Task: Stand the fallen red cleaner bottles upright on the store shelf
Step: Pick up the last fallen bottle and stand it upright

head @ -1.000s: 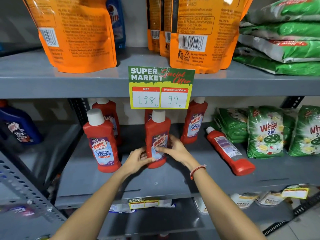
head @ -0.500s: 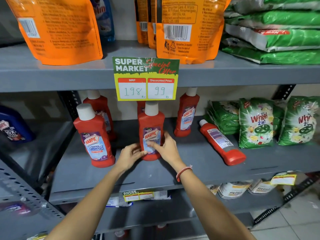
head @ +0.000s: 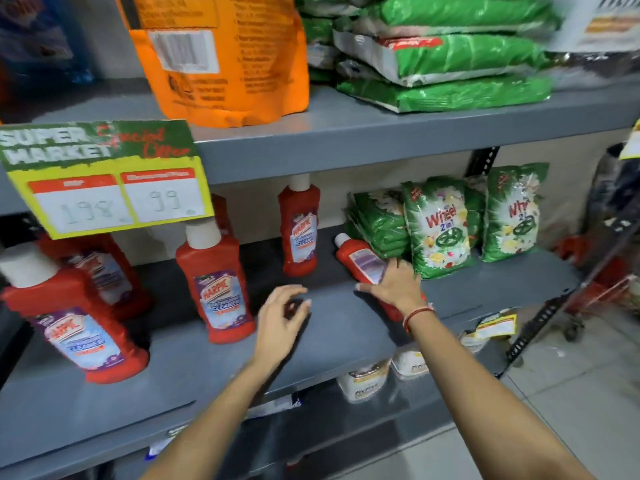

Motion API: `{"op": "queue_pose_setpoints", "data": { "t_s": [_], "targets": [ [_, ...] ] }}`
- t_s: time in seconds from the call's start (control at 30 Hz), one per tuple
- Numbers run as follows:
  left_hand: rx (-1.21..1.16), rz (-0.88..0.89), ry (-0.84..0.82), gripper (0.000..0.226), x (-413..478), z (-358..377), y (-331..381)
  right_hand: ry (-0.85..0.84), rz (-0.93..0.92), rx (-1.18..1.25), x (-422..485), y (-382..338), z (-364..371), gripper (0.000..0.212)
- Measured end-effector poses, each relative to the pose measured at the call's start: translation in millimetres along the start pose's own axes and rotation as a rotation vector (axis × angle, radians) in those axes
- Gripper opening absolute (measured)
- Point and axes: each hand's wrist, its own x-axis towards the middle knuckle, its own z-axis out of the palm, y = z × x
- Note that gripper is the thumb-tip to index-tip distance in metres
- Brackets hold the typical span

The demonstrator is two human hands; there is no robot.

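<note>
One red cleaner bottle [head: 360, 259] lies on its side on the grey middle shelf [head: 339, 327], white cap pointing to the back left. My right hand [head: 394, 284] rests on its lower half with fingers spread over it; I cannot see a closed grip. My left hand [head: 280, 317] hovers above the shelf between the bottles, fingers apart and holding nothing. Several red bottles stand upright: one in the middle [head: 216, 285], one at the back [head: 300, 230], one at the front left [head: 69, 313] and another behind it [head: 100, 268].
Green detergent packs [head: 440, 223] stand right beside the fallen bottle. A price sign [head: 104, 178] hangs from the upper shelf edge. Orange pouches [head: 225, 57] and stacked green bags [head: 446, 53] sit above. White packs [head: 367, 379] lie on the shelf below.
Both hands let go of the middle upright bottle. My right hand moved right onto the fallen bottle, my left hand drifted right. The view swung right.
</note>
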Motion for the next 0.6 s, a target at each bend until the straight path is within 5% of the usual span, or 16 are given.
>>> {"op": "queue_pose_setpoints", "data": {
  "t_s": [0.1, 0.5, 0.6],
  "targets": [
    [-0.064, -0.111, -0.069, 0.026, 29, 37, 14, -0.077, 0.043, -0.044, 3, 9, 11, 0.110],
    [-0.204, -0.597, -0.183, 0.073, 67, 88, 47, 0.142, 0.156, 0.190, -44, 10, 23, 0.079],
    [-0.437, -0.694, -0.344, 0.051, 68, 79, 57, 0.182, 0.117, 0.302, -56, 4, 23, 0.089]
  ]
}}
